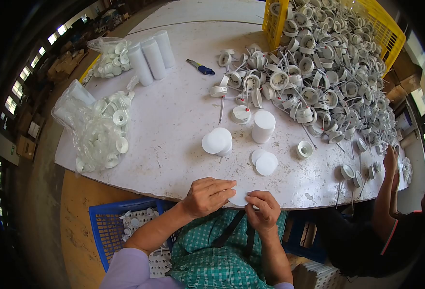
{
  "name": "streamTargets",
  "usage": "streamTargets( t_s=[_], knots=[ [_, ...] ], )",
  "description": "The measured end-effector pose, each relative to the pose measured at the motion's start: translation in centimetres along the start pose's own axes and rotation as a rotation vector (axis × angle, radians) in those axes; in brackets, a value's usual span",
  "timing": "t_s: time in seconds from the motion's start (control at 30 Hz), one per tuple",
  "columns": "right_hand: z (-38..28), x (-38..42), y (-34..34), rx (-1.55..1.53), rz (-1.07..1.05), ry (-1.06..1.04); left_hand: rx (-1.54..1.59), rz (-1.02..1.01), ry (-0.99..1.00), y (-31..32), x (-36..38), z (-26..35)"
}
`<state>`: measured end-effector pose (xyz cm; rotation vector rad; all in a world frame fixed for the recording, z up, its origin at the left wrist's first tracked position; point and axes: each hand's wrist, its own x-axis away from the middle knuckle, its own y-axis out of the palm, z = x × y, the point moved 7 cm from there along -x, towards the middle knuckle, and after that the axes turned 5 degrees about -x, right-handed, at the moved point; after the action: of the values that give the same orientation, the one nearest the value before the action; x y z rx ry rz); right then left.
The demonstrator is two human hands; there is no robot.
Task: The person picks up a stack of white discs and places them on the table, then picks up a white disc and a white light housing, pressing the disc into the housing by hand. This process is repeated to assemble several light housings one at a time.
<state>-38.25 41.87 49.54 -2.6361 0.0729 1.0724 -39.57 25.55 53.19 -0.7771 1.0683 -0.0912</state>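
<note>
Near the table's front edge, my left hand (209, 195) and my right hand (263, 208) hold a white disc (239, 196) between them. The left fingers press together on its left side, and the right thumb and fingers pinch its right side. Just beyond lie a few loose white discs (266, 164). Behind those stand two stacks of discs, a leaning one (218, 141) on the left and a taller one (263, 126) on the right. A single white round cup (304, 149) sits to the right of the loose discs.
A large pile of white wired cups (318, 72) spills from a yellow crate (273, 24). Bagged white rings (99, 130), white rolls (153, 59) and a blue-handled cutter (201, 67) lie left. A blue basket (101, 231) is below the edge. A co-worker's arm (385, 202) is right.
</note>
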Motion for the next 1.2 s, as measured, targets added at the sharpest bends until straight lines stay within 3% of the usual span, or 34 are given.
streamTargets(
  t_s=[0.1, 0.17, 0.2, 0.27, 0.3, 0.37, 0.47, 0.5, 0.57, 0.7, 0.77, 0.8, 0.87, 1.0, 1.07, 1.2],
  knots=[
    [0.6, 0.1, 0.1, -0.028, -0.031, 0.077, 0.156, -0.044, -0.058, 0.7, 0.7, -0.3],
    [2.8, 1.4, 0.5, -0.259, -0.038, 0.346, 0.266, -0.189, -0.315, 2.5, 1.9, -1.8],
    [3.0, 1.9, 0.6, -0.259, -0.039, 0.346, 0.266, -0.189, -0.316, 2.6, 2.0, -1.6],
    [5.6, 3.9, 1.2, -0.618, 0.064, 0.735, 0.505, -0.385, -0.79, 4.8, 3.9, -3.3],
    [5.7, 3.8, 1.1, -0.618, 0.063, 0.735, 0.505, -0.384, -0.791, 5.1, 3.8, -3.3],
    [6.7, 3.7, 0.5, -0.633, 0.136, 0.856, 0.718, -0.439, -1.076, 6.8, 5.1, -3.9],
    [8.9, 2.9, -1.0, -0.541, 0.19, 0.863, 0.825, -0.413, -1.211, 8.6, 5.2, -4.3],
    [9.6, 2.5, -1.7, -0.492, 0.234, 0.859, 0.828, -0.411, -1.211, 9.3, 5.5, -4.6],
    [10.8, 1.5, -2.6, -0.431, 0.252, 0.841, 0.524, -0.396, -0.93, 9.6, 4.5, -5.1],
    [12.2, 0.1, -3.2, -0.321, 0.238, 0.835, 0.264, -0.388, -0.795, 10.2, 1.9, -5.1],
    [12.6, -0.3, -3.3, -0.222, 0.223, 0.837, 0.14, -0.27, -0.622, 11.0, 1.1, -5.4],
    [12.9, -0.2, -3.4, -0.222, 0.219, 0.835, 0.139, -0.266, -0.623, 11.5, 0.9, -5.7],
    [12.5, -0.4, -4.1, 0.09, 0.134, 0.673, 0.084, -0.277, -0.598, 12.3, 0.4, -6.2],
    [12.7, 0.1, -3.9, 0.011, 0.061, 0.692, 0.042, -0.289, -0.552, 13.5, 0.0, -6.8],
    [11.5, -0.9, -3.3, 0.115, -0.105, 0.633, 0.049, -0.289, -0.516, 14.0, -0.1, -6.9],
    [10.7, -2.4, -3.0, 0.275, -0.157, 0.485, 0.058, -0.279, -0.562, 13.7, -0.4, -7.0]
  ],
)
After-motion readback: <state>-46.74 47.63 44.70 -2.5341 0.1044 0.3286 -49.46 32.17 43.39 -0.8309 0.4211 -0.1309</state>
